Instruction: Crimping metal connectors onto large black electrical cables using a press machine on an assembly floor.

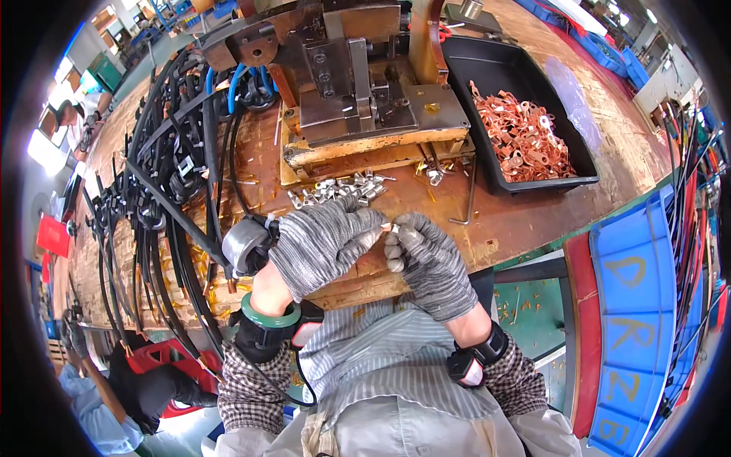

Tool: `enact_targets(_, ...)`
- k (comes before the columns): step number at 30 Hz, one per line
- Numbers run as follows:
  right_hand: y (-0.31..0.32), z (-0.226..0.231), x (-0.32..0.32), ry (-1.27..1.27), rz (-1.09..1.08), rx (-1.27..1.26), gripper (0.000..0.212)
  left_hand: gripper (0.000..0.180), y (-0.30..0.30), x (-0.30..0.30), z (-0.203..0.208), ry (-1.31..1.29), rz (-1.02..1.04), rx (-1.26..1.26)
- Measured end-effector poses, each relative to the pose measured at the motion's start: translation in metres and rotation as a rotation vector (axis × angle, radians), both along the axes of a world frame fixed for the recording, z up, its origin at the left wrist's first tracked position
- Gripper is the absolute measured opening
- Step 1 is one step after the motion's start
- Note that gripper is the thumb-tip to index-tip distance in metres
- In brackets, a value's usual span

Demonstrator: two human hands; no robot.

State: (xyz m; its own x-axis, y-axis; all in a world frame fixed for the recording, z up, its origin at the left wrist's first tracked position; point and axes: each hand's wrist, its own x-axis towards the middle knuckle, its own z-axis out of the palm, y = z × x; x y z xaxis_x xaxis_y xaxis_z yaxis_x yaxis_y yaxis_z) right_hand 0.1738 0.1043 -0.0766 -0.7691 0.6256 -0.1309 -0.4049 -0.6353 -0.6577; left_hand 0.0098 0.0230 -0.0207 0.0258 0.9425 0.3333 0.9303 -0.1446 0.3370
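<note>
The gloved left hand (324, 242) and gloved right hand (438, 266) meet fingertip to fingertip over the near bench (499, 228), both pinching a small piece (390, 228), coppery and pale, too tiny to identify. From that piece, silvery metal terminals (343, 189) lie heaped close by at ten o'clock, a greasy metal press (358, 114) stands at twelve, and a hex key (471, 190) rests at two. Farther off, a black tray (476, 65) of copper lugs (521, 137) sits at two o'clock, and black cables (164, 171) sprawl toward nine to ten.
</note>
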Motion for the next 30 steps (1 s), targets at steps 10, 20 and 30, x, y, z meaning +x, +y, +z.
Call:
enact_targets(10,0.001,-0.001,-0.001,-0.002,0.008,-0.04,0.018,0.023,0.002,0.001,0.0,-0.01,-0.014,-0.007)
enact_targets(20,0.009,0.002,0.002,-0.121,0.029,0.05,0.02,0.027,0.002,0.006,0.005,0.098,-0.014,-0.004)
enact_targets(30,0.016,0.011,0.005,-0.252,0.056,0.227,0.021,0.026,0.003,0.008,0.0,0.15,-0.016,0.031)
